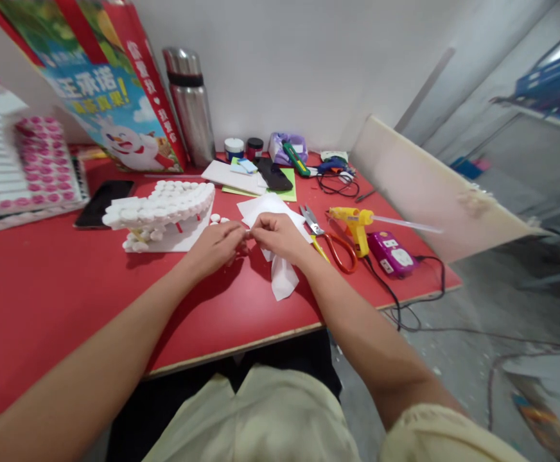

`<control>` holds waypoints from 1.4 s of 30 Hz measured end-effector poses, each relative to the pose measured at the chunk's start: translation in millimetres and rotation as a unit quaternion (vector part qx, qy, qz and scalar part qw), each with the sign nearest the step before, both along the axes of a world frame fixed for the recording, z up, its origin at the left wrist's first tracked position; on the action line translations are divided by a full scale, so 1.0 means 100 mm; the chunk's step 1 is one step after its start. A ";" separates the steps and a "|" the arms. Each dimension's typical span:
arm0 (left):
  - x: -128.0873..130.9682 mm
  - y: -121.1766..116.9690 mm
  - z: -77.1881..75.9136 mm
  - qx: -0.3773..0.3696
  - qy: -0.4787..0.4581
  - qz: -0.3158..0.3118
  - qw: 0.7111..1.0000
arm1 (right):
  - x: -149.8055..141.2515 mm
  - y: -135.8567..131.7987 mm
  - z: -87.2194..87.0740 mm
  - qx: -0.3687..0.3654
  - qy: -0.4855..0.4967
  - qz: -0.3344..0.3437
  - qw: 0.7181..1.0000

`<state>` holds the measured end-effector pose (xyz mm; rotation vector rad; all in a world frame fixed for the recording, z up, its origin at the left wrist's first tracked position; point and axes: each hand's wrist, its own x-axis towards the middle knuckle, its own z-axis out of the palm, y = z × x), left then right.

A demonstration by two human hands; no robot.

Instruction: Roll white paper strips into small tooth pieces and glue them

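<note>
My left hand [219, 245] and my right hand [276, 232] meet fingertip to fingertip above the red table. Both are closed in a pinch around a tiny whitish bit that is too small to name. White paper pieces [284, 277] lie beneath and beside my right hand. Just behind my left hand are a few small white round pieces [216, 219]. To the left stands a white model [162, 208] covered in similar rounded pieces on a white base. Scissors [331, 239] with red and yellow handles lie open to the right of my right hand.
A yellow glue gun [354, 224] with a clear stick rests by a purple power socket [392, 254]; cables hang over the table edge. A steel flask [191, 109], printed bag [116, 96], phone [105, 203], green cutter [296, 159] and pink-and-white model [22, 154] stand or lie around.
</note>
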<state>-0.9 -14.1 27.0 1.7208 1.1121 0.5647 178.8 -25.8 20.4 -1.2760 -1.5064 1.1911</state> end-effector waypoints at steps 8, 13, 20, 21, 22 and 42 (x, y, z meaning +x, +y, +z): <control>-0.06 0.07 -0.04 -0.237 -0.178 -0.006 0.955 | 0.00 -0.05 -0.04 0.185 -0.164 0.019 0.969; -0.06 0.06 -0.06 -0.196 -0.177 -0.021 0.964 | 0.01 -0.05 -0.04 0.173 -0.188 0.013 0.967; -0.03 0.02 -0.11 0.055 -0.060 -0.015 0.997 | -0.04 -0.02 -0.06 0.067 -0.083 -0.016 0.994; -0.02 0.02 -0.12 0.145 -0.020 -0.012 0.989 | -0.05 -0.02 -0.07 0.036 -0.049 -0.017 0.998; -0.02 0.02 -0.14 0.231 0.019 -0.009 0.973 | -0.05 -0.01 -0.08 0.012 -0.020 -0.018 1.000; 0.01 -0.03 -0.19 0.447 0.283 -0.021 0.848 | -0.07 -0.03 -0.05 -0.048 0.136 -0.001 0.990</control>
